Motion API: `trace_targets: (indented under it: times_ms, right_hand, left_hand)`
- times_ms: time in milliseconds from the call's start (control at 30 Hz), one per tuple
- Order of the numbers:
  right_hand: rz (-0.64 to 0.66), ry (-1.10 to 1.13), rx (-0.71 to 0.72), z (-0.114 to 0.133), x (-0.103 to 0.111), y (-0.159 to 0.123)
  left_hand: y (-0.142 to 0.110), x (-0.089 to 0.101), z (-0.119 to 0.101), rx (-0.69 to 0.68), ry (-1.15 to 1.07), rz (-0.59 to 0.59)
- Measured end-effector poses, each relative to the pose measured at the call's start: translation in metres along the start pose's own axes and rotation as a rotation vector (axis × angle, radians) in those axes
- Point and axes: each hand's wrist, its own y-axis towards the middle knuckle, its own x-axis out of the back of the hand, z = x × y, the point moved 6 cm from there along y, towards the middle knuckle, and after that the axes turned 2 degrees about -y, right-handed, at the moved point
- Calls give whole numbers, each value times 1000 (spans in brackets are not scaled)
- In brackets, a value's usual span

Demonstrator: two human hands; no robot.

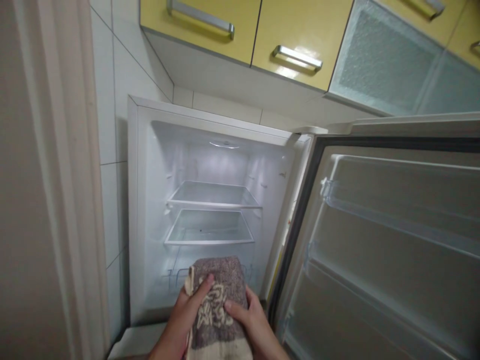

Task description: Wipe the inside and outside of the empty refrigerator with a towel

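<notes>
A folded brown towel (221, 280) with a pale pattern is held between both hands at the bottom of the view. My left hand (187, 312) grips its left edge, thumb lying across the top. My right hand (249, 317) holds its right side, thumb pressed on the pattern. Behind the towel stands an open white fridge (138, 200), lit inside. Two glass shelves (210, 200) inside it are bare.
The fridge door (393, 240) is swung wide to the right, its clear door racks bare. Yellow wall cupboards (262, 25) with metal handles hang above. A frosted glass cupboard door (390, 60) is at upper right. White tiled wall and a pale door frame (48, 180) stand left.
</notes>
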Motion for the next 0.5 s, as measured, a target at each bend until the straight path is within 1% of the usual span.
trace_targets:
  times_ms: [33,67,100,133,167,200,267,300,333,367,400,433,467,500]
  right_hand:
    - [-80,-10,-10,-1,3,1]
    - [-158,-37,21,8,5,1]
    - [-229,-94,95,25,6,1]
    - [-294,-184,208,50,5,2]
    - [-355,-307,355,82,0,5]
    - [-404,-464,518,117,-10,9]
    - [-493,-812,827,185,-40,28]
    - [-524,-994,924,212,-59,45]
    - [-557,-1161,964,235,-77,68]
    - [-561,-1307,955,252,-94,95]
    - [-505,-1431,899,261,-108,126]
    - [-379,-1532,797,264,-121,159]
    - [-206,-1614,663,258,-131,190]
    - [-64,-1670,554,249,-137,216]
  left_hand:
    - [8,5,3,-75,116,3]
    - [16,13,7,-168,246,-5]
    - [21,25,13,-258,389,-17]
    - [26,40,24,-301,471,-36]
    - [30,58,37,-317,521,-55]
    - [34,78,51,-330,560,-78]
    - [39,120,77,-398,692,-115]
    - [39,138,85,-518,855,-121]
    - [40,152,94,-639,1068,-89]
    - [41,165,104,-752,1269,-35]
    - [42,177,113,-843,1442,43]
    - [43,188,121,-931,1579,132]
    - [43,198,127,-1016,1680,225]
    - [43,205,130,-1089,1746,316]
